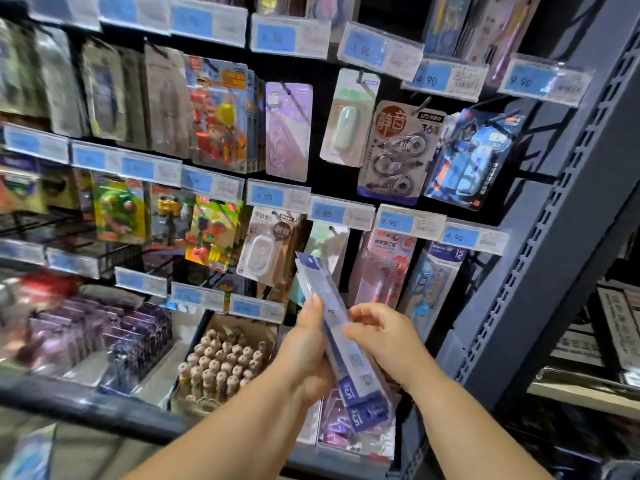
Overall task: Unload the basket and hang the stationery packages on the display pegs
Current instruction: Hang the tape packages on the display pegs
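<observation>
I hold a small stack of long, narrow blue-and-white stationery packages (pixel 332 327) in front of the display, tilted with the hang holes up and to the left. My left hand (pixel 306 355) grips the stack from the left side, thumb along its edge. My right hand (pixel 377 336) pinches the front package from the right, near its middle. Matching blue packages marked 15 (pixel 433 285) hang on a peg just right of my hands, below a 4.90 price tag. The basket is out of view.
Rows of pegs carry correction tapes (pixel 393 150), erasers and toy packs behind blue price tags (pixel 277 195). A carton of pens with round tops (pixel 225 362) sits on the lower shelf. A grey perforated upright (pixel 540 254) bounds the display on the right.
</observation>
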`<state>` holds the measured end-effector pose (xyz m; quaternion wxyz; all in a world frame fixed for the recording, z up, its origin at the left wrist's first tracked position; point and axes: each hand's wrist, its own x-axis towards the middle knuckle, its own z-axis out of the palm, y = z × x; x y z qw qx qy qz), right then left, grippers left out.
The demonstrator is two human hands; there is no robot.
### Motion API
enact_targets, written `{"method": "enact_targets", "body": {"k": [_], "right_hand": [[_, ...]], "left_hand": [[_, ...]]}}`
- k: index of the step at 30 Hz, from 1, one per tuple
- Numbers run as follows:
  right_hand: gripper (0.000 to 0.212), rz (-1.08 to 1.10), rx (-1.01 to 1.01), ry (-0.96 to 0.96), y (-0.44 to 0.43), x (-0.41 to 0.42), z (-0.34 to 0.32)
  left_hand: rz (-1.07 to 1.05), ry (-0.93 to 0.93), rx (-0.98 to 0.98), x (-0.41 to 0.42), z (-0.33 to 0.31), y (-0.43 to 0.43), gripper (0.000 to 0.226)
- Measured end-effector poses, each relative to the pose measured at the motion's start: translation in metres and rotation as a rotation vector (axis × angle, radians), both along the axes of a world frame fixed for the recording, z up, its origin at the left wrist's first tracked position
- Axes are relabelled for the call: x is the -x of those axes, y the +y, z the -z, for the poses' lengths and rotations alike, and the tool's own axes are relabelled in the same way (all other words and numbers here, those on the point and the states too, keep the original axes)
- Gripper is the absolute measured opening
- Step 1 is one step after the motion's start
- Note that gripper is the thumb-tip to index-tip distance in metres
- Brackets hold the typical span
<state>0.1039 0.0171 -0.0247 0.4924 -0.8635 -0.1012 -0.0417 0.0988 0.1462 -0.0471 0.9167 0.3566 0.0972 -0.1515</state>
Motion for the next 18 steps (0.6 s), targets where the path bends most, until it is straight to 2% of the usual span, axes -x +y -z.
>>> {"method": "enact_targets", "body": {"k": [2, 6, 9, 14, 18], "right_hand": [[0.004, -0.001, 0.025, -0.015, 0.000, 0.000, -0.001], [0.035, 0.035, 0.101, -0.039, -0.001, -0.004, 0.003], [0.027, 0.063, 0.130, -0.020, -0.004, -0.006, 0.004], [0.015, 0.026, 0.002, 0.029, -0.008, -0.004, -0.001], [0.017, 0.127, -0.157, 0.016, -0.024, -0.009, 0.002]], "left_hand": [[-0.035, -0.022, -0.046, 0.000, 0.004, 0.004, 0.057], [-0.040, -0.067, -0.115, 0.000, 0.010, 0.008, 0.054], [-0.082, -0.081, -0.170, 0.000, 0.012, 0.007, 0.033], [-0.115, -0.131, -0.108, 0.009, 0.005, 0.008, 0.025], [-0.119, -0.163, -0.158, 0.009, 0.005, 0.014, 0.023]]}}
